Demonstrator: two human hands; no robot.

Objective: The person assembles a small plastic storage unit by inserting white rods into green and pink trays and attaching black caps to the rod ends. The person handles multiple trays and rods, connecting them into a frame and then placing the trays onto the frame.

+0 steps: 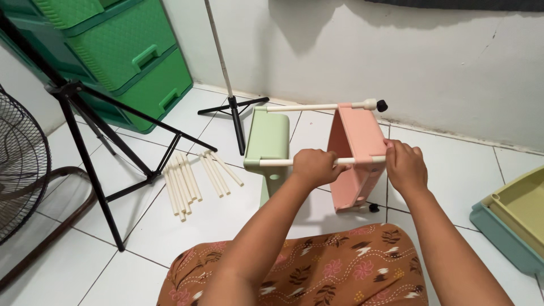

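Observation:
A pink plastic tray [358, 141] and a light green plastic tray [267, 136] stand on edge on the white tiled floor, joined by two cream rods. My left hand [315, 166] is closed around the near rod [276, 162] between the two trays. My right hand [404, 165] grips the pink tray's near corner where that rod enters it. The far rod [317, 107] ends in a cream fitting and a black wheel [382, 105]. Another black wheel [373, 208] sits at the pink tray's lower corner.
Several loose cream rods [192, 178] lie on the floor to the left. Two black tripod stands [96, 141] rise at left and centre back. A green drawer cabinet [136, 62] stands in the corner, a fan [20, 164] at far left, stacked yellow and teal trays [513, 218] at right.

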